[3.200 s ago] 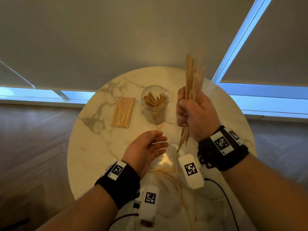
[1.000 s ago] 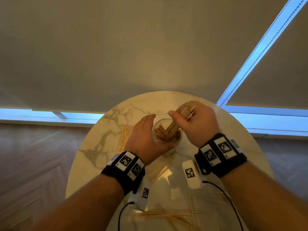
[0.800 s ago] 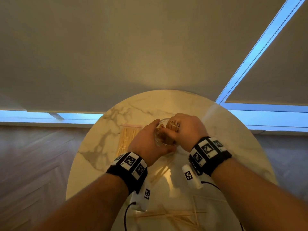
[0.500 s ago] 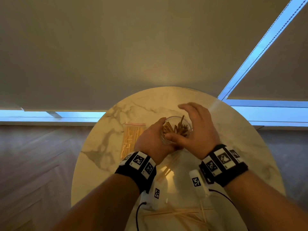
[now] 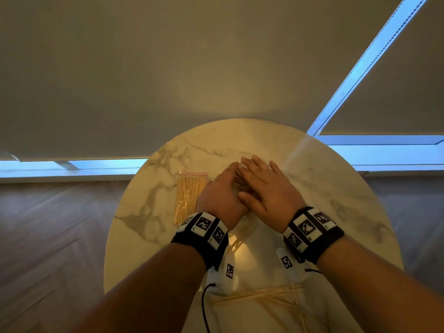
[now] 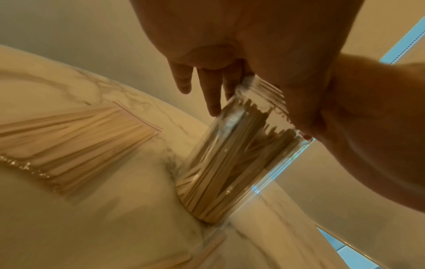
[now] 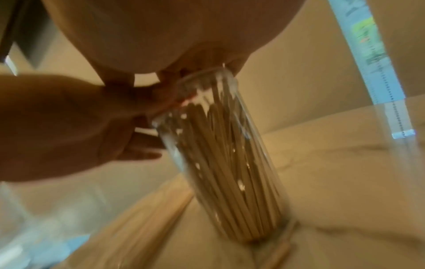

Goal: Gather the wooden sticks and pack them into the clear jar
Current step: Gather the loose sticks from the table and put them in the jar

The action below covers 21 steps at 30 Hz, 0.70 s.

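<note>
Head view: on the round white marble worktop [image 5: 336,188], right hand [image 5: 266,188] lying flat, fingers straight and together, over the mouth of the clear cylindrical glass jar [image 5: 240,183] near centre; left hand [image 5: 218,198] wrapped round its wall at 9 o'clock. Bagged bundle of pale wooden sticks [image 5: 188,197] further toward 9 o'clock; loose thin wooden sticks [image 5: 264,295] scattered at 6 o'clock.

Left wrist view: jar [image 6: 232,154] upright, packed with sticks [image 6: 220,163], fingers [image 6: 211,94] curled on the glass.

Right wrist view: palm [image 7: 165,36] pressing on the rim.

Step apparently: tamping sticks down. Next: lifting the palm, reaching toward 6 o'clock, gathering strays.

Half a second earlier, right fingers arched above an uncovered mouth; now flattened over it.
</note>
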Each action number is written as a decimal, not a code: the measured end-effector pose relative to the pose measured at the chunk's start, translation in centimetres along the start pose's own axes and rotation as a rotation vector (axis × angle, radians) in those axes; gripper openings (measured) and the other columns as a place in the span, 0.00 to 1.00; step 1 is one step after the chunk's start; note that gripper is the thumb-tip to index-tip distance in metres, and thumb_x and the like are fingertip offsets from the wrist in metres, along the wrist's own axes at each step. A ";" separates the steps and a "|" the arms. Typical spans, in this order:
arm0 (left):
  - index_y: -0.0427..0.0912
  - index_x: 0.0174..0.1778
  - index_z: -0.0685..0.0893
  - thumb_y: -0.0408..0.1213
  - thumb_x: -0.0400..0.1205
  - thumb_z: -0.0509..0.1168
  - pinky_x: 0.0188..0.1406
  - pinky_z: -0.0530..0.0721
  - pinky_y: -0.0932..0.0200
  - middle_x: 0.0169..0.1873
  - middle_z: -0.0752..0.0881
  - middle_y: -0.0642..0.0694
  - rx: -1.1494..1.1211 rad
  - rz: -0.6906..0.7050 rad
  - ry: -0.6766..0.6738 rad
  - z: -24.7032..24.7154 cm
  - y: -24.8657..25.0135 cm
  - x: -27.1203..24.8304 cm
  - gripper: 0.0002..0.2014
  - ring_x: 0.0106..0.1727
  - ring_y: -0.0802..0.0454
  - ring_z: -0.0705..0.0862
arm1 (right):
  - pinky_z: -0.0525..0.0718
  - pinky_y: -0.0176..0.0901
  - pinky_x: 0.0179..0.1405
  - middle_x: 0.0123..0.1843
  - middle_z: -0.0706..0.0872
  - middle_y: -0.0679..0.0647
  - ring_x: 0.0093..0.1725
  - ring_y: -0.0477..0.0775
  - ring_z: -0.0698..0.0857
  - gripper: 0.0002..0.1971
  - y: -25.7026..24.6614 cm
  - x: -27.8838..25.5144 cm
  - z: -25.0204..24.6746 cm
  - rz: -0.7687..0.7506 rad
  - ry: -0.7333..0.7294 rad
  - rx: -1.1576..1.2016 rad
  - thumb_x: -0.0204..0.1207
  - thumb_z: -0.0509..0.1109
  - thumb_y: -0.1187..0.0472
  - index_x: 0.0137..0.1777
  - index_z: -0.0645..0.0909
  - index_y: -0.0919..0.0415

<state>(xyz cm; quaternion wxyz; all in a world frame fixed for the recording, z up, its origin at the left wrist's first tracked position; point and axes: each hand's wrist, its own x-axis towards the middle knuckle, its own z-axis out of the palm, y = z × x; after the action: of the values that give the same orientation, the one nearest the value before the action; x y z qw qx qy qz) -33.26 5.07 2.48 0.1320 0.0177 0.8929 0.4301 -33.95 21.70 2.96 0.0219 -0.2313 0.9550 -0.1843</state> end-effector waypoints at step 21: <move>0.47 0.87 0.62 0.71 0.61 0.80 0.79 0.75 0.40 0.83 0.71 0.43 0.394 -0.263 -0.169 5.1 -4.3 -4.4 0.62 0.82 0.40 0.71 | 0.80 0.60 0.71 0.77 0.80 0.58 0.69 0.64 0.83 0.24 15.2 -17.6 -2.7 0.920 -0.108 0.164 0.77 0.75 0.46 0.74 0.82 0.46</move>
<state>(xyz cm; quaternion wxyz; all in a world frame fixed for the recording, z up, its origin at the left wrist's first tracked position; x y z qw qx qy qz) -27.34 5.62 -2.94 0.2550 -0.0372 0.9399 0.2240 -25.23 43.08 -0.79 0.1693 0.2090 0.9382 -0.2179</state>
